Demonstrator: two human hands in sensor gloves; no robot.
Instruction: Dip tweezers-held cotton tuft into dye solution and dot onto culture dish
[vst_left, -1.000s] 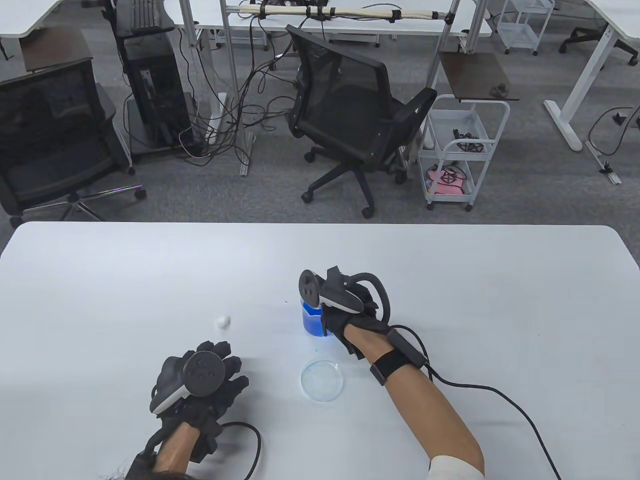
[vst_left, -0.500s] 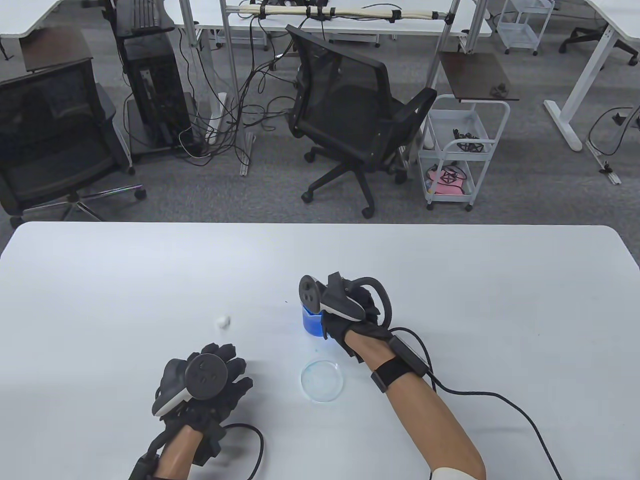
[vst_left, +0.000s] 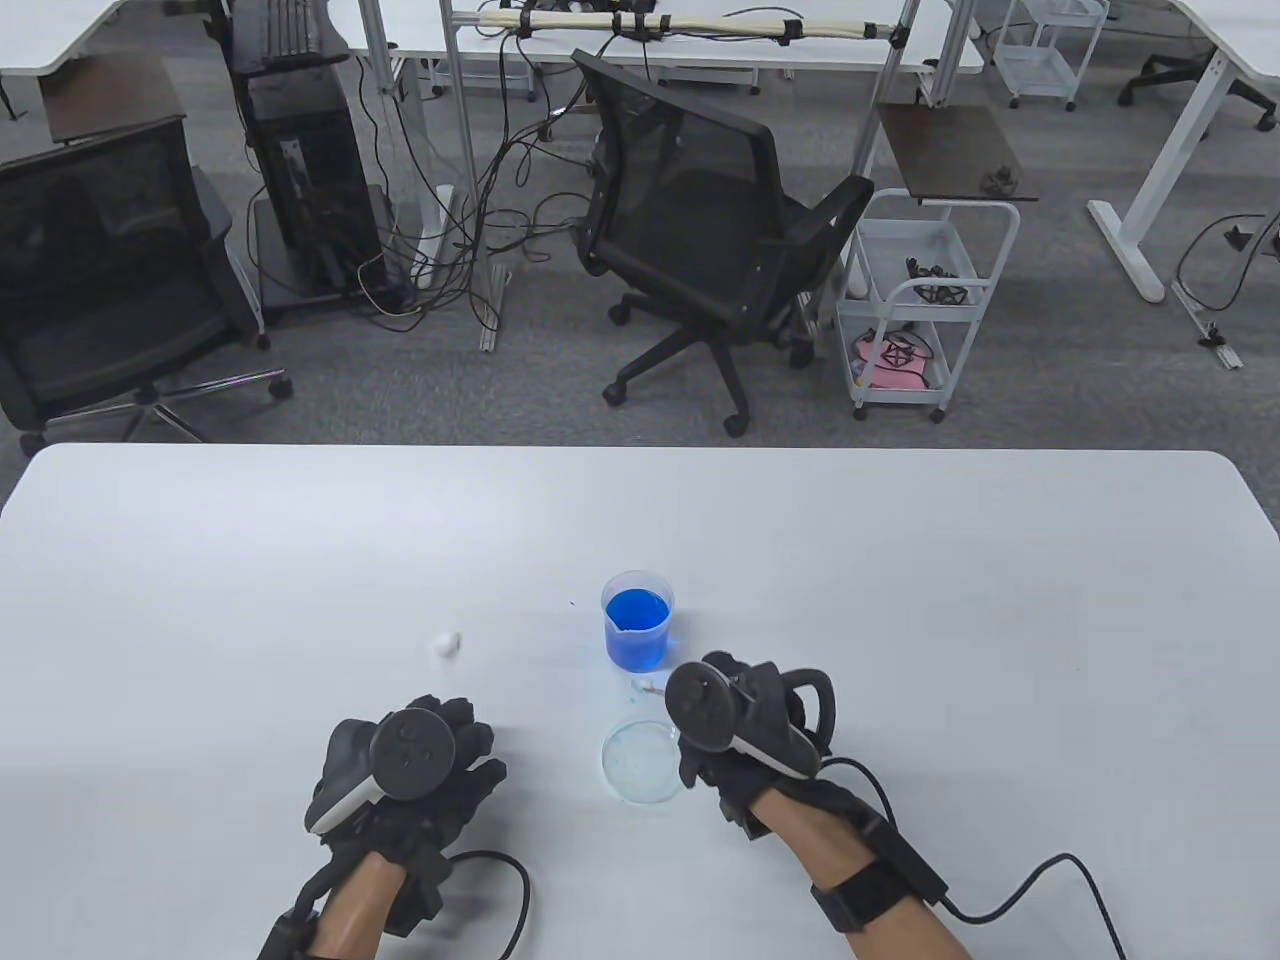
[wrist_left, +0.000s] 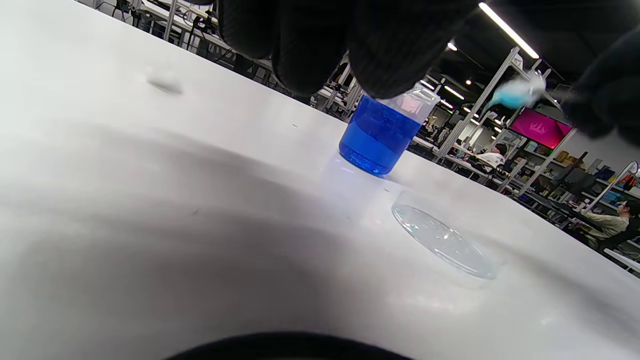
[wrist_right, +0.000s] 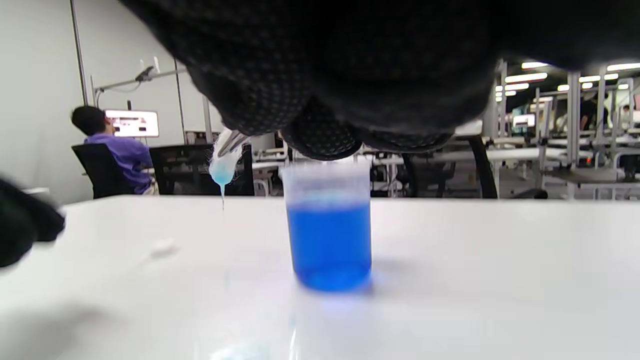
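A clear beaker (vst_left: 637, 625) of blue dye stands mid-table. Just in front of it lies a clear culture dish (vst_left: 643, 762). My right hand (vst_left: 692, 766) is at the dish's right edge and pinches metal tweezers (wrist_right: 231, 141). Their tips hold a cotton tuft (wrist_right: 222, 167), tinted pale blue and dripping. The tuft (vst_left: 648, 688) hangs in the air between beaker and dish. In the left wrist view the tuft (wrist_left: 515, 93) sits well above the dish (wrist_left: 442, 241). My left hand (vst_left: 455, 735) rests on the table left of the dish, fingers relaxed, holding nothing.
A loose white cotton ball (vst_left: 445, 643) lies on the table left of the beaker. Glove cables trail off the near edge. An office chair (vst_left: 700, 230) and a white cart (vst_left: 915, 300) stand on the floor beyond the far edge.
My right hand has pulled back from over the beaker toward me, bringing the tweezers and wet tuft out; the beaker's mouth now shows. The left hand has barely moved.
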